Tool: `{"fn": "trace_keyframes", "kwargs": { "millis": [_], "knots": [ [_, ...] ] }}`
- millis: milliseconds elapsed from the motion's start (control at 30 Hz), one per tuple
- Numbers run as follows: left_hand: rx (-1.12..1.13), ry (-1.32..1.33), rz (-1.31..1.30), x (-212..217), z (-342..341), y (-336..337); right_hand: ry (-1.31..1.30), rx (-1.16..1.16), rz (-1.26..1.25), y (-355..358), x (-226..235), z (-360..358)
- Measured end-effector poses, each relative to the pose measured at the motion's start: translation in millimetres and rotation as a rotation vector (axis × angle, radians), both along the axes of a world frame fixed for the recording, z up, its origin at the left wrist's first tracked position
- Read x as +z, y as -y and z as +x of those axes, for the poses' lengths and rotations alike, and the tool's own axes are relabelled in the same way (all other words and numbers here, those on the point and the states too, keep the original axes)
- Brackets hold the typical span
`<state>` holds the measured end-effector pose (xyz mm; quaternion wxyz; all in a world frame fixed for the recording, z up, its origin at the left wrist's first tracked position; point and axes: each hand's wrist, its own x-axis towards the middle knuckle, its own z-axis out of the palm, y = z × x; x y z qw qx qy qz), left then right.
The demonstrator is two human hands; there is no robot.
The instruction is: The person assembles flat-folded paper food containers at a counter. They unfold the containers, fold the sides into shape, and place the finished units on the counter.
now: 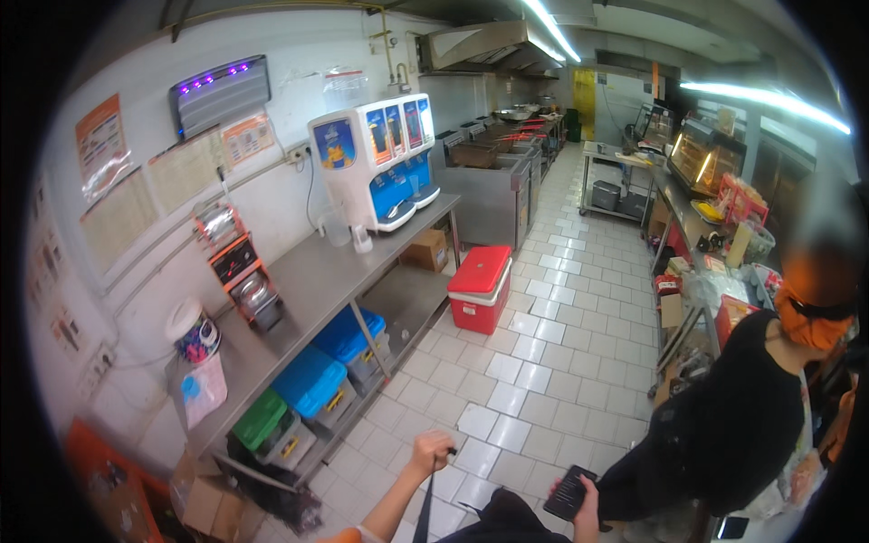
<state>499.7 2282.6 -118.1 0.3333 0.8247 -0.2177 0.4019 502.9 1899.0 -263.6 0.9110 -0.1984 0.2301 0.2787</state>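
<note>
My left hand (431, 451) is raised in front of me, its fingers closed round a thin black strap (424, 509) that hangs down towards my lap. A small dark end pokes out beside the fingertips. In my right hand (587, 509), low at the front, is a dark smartphone (568, 493), tilted with its screen up and lit with small text too fine to make out. Dark cloth (511, 519) lies between my two forearms at the lower edge.
A steel table (308, 294) along the left wall carries a drink dispenser (376, 163); lidded bins (308, 376) sit underneath. A red cooler (480, 288) stands on the tiled floor (534, 362). Close on my right is a person in black (738, 407), beside a cluttered counter (692, 244).
</note>
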Motion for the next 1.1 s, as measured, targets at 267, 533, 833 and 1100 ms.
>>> {"fn": "trace_keyframes", "kwargs": {
  "millis": [267,533,833,1100],
  "knots": [
    [0.268,0.211,-0.377,-3.7,256.1,-38.5,-0.185,-0.156,-0.099,-41.8,20.3,225.0],
    [0.849,0.308,-0.335,-55.9,332.0,-184.4,0.145,0.232,-0.051,-138.6,120.6,532.1],
    [0.645,0.160,-0.360,-86.5,685.7,-119.7,-0.133,0.035,0.043,-108.9,57.0,768.6],
    [-0.332,0.052,-0.188,12.4,1099.1,91.2,-0.067,-1.029,0.060,59.0,19.1,846.6]
  ]
}}
